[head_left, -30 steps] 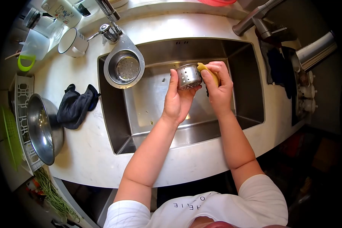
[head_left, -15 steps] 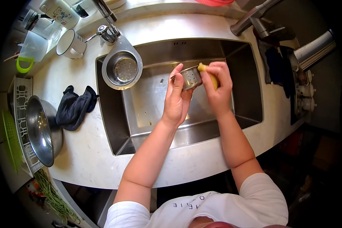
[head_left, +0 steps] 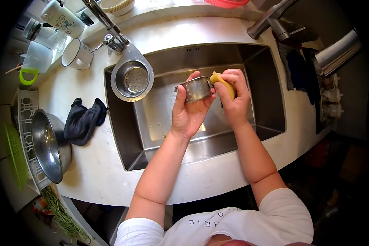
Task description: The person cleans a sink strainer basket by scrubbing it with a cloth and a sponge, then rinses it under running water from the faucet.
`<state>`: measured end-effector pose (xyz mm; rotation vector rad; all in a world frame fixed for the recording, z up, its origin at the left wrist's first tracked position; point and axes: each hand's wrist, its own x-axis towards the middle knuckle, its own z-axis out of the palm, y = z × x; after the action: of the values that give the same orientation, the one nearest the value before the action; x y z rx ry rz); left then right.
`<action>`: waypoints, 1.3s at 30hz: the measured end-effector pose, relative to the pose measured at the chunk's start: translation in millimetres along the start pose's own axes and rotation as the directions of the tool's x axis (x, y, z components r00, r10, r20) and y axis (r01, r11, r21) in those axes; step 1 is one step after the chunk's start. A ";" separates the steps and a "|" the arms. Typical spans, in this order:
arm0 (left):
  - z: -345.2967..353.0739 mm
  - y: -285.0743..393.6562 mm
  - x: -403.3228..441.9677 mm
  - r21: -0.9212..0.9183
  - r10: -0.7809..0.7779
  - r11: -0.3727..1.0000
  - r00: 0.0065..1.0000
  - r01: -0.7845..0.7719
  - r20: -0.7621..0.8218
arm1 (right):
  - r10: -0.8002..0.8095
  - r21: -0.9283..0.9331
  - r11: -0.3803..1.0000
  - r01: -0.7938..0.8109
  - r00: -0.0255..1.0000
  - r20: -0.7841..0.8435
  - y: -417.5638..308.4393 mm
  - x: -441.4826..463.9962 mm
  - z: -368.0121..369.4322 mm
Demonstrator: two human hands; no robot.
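Over the steel sink (head_left: 160, 117), my left hand (head_left: 188, 115) holds a small metal strainer cup (head_left: 197, 89), thumb on its near side and fingers behind and under it. My right hand (head_left: 235, 96) pinches a yellow sponge (head_left: 225, 84) just right of the cup, close to its edge. Whether the sponge touches the metal cannot be made out. A round perforated strainer (head_left: 135, 78) sits in a metal holder at the sink's back left corner, below the faucet (head_left: 104, 19).
Left on the counter (head_left: 98, 176) are a dark cloth (head_left: 83, 122), a steel bowl (head_left: 51, 145) and a white mug (head_left: 77, 54). A white rack (head_left: 27, 131) stands at the far left. Another metal spout (head_left: 270, 18) is at the back right.
The cup has turned in my left hand, and its smoother side now shows instead of the rows of holes. The sponge stays beside it in my right hand. The view has shifted slightly.
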<state>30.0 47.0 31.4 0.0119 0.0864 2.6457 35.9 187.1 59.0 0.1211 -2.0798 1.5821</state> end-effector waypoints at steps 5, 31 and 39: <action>11.3 1.5 -0.1 0.064 0.051 0.997 0.990 -0.043 -0.133 | -0.021 -0.041 0.999 0.020 1.000 -0.019 2.6 1.1 -1.0; 6.2 -12.1 -5.1 0.484 0.210 0.870 0.960 -0.097 -0.184 | -0.070 -0.123 0.990 0.073 0.997 0.024 -9.0 1.8 6.6; 8.4 -5.1 -4.5 0.432 0.152 0.899 0.977 -0.074 -0.149 | -0.178 -0.153 0.970 0.187 0.981 0.075 -4.7 2.2 0.8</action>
<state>36.6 49.8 39.6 -0.0781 0.7443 2.6831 35.5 185.4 64.0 0.2984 -2.1649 1.3132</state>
